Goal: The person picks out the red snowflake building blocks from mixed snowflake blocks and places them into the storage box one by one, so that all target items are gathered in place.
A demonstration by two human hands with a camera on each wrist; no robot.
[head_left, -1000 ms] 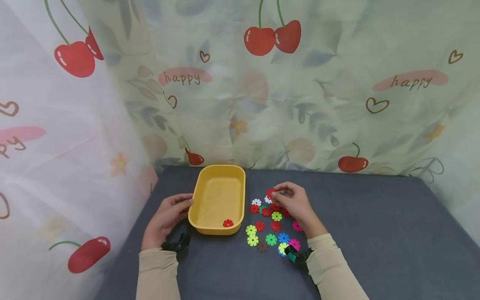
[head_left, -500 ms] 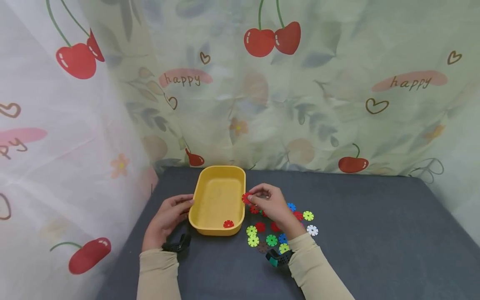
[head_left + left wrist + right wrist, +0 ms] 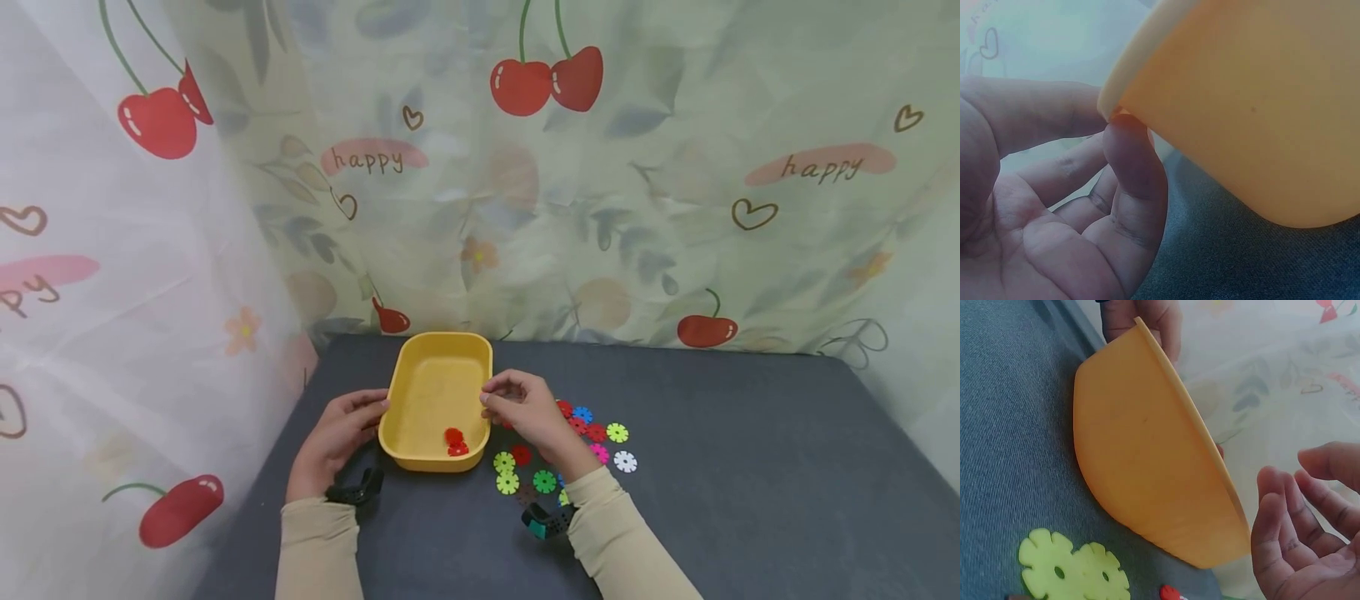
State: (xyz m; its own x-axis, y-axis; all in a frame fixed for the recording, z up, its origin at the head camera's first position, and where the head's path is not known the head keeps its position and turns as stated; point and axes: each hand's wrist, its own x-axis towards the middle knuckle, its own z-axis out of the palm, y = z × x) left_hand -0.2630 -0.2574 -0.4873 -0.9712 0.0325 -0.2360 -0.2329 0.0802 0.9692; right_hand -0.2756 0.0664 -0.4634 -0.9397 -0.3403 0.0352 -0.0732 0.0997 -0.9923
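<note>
In the head view's lower middle, the right hand (image 3: 527, 408) partly covers some discs (image 3: 565, 409); the left wrist view's top and right edges crop the tray (image 3: 1247, 119).

On the table (image 3: 750, 433), the tray (image 3: 435, 387) sits between my hands — left hand (image 3: 336, 433) at nine o'clock, right hand (image 3: 532, 412) at three. Two discs (image 3: 453, 436) lie inside toward five; loose discs (image 3: 544, 481) spread outside, three to five.

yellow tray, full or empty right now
Neither, but close to empty: in the head view, red discs show inside the yellow tray by its near right corner, and the rest of it looks bare.
</note>
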